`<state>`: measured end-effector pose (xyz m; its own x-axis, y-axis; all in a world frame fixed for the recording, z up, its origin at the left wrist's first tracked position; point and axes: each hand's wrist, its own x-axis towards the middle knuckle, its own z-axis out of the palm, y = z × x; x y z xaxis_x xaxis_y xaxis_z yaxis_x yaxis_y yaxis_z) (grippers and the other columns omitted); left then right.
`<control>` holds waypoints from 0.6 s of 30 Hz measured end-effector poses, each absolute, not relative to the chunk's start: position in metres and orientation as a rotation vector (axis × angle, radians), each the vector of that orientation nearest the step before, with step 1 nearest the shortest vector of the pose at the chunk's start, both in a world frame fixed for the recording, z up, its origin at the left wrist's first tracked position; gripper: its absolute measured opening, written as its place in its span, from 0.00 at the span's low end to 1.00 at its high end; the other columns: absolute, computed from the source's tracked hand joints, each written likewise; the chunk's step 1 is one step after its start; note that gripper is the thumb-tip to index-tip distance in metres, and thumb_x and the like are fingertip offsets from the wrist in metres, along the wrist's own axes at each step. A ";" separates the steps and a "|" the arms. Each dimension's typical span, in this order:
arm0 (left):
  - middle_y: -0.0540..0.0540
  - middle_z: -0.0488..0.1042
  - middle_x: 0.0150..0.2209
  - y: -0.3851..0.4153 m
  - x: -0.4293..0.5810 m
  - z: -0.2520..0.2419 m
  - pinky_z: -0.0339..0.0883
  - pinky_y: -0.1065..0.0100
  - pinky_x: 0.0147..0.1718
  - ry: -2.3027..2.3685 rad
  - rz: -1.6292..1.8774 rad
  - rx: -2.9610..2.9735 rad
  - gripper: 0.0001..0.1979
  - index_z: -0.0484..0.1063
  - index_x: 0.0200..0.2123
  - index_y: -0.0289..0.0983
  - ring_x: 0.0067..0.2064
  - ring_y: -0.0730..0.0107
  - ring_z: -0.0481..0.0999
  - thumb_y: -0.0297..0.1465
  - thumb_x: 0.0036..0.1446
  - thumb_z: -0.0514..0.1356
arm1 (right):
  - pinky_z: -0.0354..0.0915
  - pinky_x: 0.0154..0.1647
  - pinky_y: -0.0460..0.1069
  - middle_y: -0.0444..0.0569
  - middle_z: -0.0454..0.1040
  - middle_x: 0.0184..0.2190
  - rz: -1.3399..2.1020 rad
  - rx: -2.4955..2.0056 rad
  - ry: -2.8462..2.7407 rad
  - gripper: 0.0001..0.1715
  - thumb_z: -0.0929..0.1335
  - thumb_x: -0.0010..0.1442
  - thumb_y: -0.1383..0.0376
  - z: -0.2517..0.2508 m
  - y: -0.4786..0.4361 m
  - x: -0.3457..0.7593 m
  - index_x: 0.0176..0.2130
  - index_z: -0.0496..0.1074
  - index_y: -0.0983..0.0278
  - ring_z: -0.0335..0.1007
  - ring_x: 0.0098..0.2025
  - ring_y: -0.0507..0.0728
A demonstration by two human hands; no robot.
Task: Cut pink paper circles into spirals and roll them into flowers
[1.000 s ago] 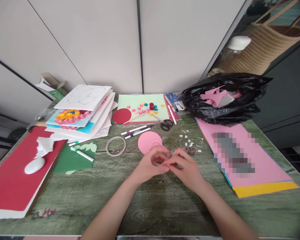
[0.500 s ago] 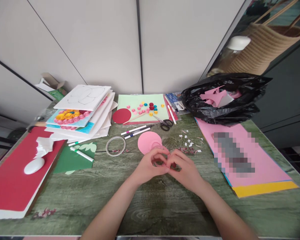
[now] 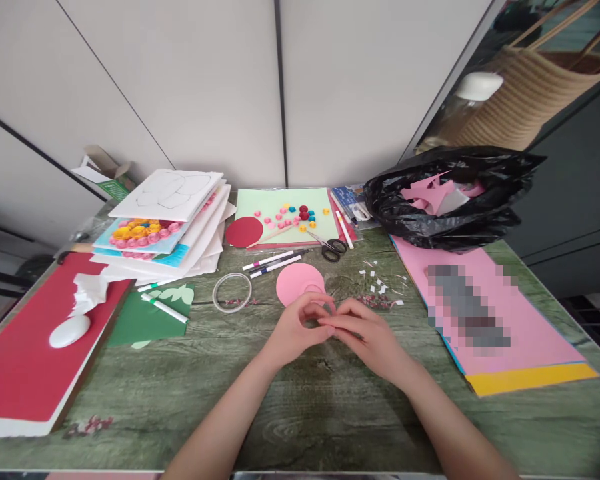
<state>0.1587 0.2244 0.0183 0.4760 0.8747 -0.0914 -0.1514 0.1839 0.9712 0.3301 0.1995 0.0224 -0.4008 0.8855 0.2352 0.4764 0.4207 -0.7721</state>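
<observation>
My left hand (image 3: 296,328) is closed, its thumb and fingers curved round a small curled piece of pink paper (image 3: 312,289) whose edge shows above the fingers. My right hand (image 3: 369,337) meets it from the right, fingertips pinched together against the left fingertips on the same piece; most of it is hidden. Just beyond lies a larger pink paper circle (image 3: 298,280), flat on the table and partly covered by the curled piece. A roll of clear tape (image 3: 232,275) is left of the hands, and black-handled scissors (image 3: 334,250) lie beyond them.
Several markers (image 3: 275,261) and small white scraps (image 3: 379,288) lie around. Coloured gems (image 3: 303,212) rest on pale green paper (image 3: 250,200). A black bag (image 3: 445,233) with pink offcuts stands back right, above pink sheets (image 3: 530,333). Red board (image 3: 15,360) and stacked panels (image 3: 165,190) are left.
My right fingers have straightened and shifted slightly left, over the left fingertips. The gap inside the right hand has narrowed; the left hand has barely moved.
</observation>
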 end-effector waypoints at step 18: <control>0.46 0.72 0.37 0.234 0.150 0.010 0.61 0.69 0.42 1.059 1.320 0.924 0.07 0.71 0.35 0.37 0.41 0.69 0.70 0.32 0.54 0.56 | 0.62 0.30 0.49 0.45 0.68 0.31 0.584 -1.166 -1.544 0.09 0.71 0.51 0.70 0.067 0.197 0.361 0.34 0.76 0.57 0.65 0.33 0.53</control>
<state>0.1501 0.2344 0.0103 -0.0399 0.9966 -0.0717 -0.2861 0.0574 0.9565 0.3608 0.1967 0.0667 0.0424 0.8928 0.4486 0.3726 0.4025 -0.8362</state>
